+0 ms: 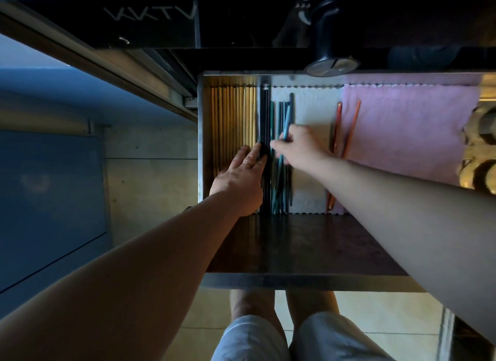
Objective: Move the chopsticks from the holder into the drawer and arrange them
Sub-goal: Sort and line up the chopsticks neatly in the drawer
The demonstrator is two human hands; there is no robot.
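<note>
My left hand [241, 175] lies flat and open on the black chopsticks [264, 113] in the drawer [200, 135], beside the wooden ones [232, 119]. My right hand [300, 146] pinches a blue chopstick [286, 121] above the teal ones [279, 188]. Orange chopsticks [351, 127] lie right, on a pink cloth [402, 124].

Open drawer [200, 135], wooden chopsticks [233, 119] leftmost, black chopsticks [264, 113], teal chopsticks [281, 111] alongside
</note>
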